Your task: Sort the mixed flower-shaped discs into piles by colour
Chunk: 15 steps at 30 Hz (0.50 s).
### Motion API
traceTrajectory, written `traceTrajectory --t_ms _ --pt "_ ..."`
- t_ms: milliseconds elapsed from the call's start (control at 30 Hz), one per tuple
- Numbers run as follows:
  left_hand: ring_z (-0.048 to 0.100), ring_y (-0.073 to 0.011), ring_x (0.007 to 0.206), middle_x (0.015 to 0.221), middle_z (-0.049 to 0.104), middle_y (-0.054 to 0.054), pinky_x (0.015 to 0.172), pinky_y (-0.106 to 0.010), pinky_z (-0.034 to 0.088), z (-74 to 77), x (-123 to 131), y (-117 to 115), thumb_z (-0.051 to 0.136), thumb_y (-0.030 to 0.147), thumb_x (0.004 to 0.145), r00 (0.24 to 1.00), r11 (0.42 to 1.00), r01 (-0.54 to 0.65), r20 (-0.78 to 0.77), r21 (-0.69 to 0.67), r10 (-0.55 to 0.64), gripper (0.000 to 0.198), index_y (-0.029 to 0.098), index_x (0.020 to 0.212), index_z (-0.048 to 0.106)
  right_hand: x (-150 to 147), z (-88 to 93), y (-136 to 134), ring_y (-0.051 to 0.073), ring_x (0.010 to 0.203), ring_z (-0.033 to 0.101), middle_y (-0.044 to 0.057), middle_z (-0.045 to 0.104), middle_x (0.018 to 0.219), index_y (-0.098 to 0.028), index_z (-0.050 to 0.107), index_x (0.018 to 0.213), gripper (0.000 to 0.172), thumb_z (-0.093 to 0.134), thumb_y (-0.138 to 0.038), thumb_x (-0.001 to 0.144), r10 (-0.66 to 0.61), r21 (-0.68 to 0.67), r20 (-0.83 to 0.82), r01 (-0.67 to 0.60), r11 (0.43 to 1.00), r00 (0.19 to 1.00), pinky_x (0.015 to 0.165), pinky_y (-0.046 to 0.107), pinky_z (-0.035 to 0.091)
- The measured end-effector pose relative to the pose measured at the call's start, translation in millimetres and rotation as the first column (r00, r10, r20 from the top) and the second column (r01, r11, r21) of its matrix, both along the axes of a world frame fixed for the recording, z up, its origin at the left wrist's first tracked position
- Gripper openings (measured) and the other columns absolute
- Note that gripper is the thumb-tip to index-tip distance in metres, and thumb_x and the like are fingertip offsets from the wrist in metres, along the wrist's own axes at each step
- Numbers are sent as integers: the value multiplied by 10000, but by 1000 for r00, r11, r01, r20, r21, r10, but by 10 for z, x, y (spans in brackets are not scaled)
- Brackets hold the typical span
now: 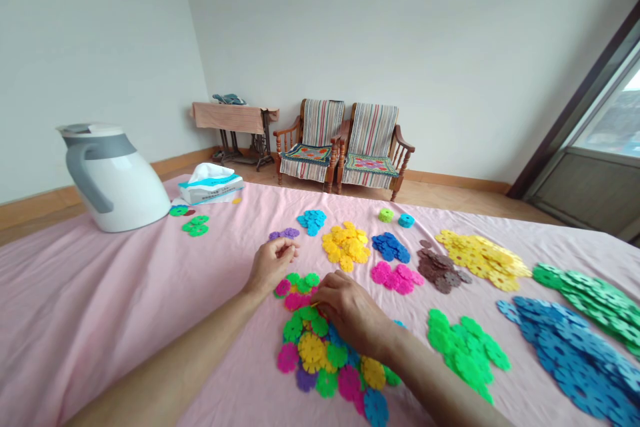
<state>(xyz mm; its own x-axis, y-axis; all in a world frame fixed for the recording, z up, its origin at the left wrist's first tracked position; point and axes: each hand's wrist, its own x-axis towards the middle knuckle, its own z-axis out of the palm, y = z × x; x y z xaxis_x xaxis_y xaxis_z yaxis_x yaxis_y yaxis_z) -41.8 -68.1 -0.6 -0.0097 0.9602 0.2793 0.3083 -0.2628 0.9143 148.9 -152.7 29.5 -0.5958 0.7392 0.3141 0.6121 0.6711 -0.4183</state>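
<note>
A mixed pile of plastic snowflake discs (320, 353) in green, yellow, pink, purple and blue lies on the pink cloth (125, 300) in front of me. My right hand (350, 310) rests on the pile's top, fingers curled and pinching at a green disc. My left hand (273, 263) hovers just left of it, fingers closed in a loose fist near a small purple pile (284, 234); what it holds is hidden.
Sorted piles lie beyond: light blue (312, 220), yellow (346, 245), dark blue (390, 247), pink (395, 277), brown (441, 267), green (467, 347), large blue (570, 353). A white kettle (113, 177) and tissue pack (210, 187) stand at the left. Two armchairs (345, 147) stand behind.
</note>
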Motion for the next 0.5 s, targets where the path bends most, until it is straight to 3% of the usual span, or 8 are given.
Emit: traceTrajectory --t_ms 167,300,433,500 --pt "595 -134 576 660 655 -37 577 -239 488 -28 -6 12 524 300 715 1000 1000 15 -19 11 -15 237 126 801 660 80 -67 95 137 743 547 36 597 795 -189 683 814 176 519 -124 810 -201 -106 -267 179 978 943 669 246 414" --pt "594 -133 561 651 660 -36 563 -238 484 -15 5 6 516 291 713 999 1000 22 -41 11 -21 227 133 783 664 231 -186 305 143 598 580 19 604 675 -152 656 877 180 542 -142 737 -472 -309 -415 367 877 778 578 256 437" --pt "597 -134 564 654 664 -37 569 -239 485 -9 8 -8 515 283 710 998 1000 26 -53 7 -25 222 137 781 666 368 -262 469 155 707 651 98 650 914 -113 556 1079 318 429 -180 795 -532 -368 -483 390 844 696 614 260 491" --pt "598 -134 567 657 664 -37 573 -240 486 -11 6 -11 513 286 713 998 1000 28 -54 4 -28 225 137 786 665 400 -240 472 157 747 655 109 649 961 -119 551 1083 321 416 -192 800 -534 -371 -493 390 843 686 629 259 495"
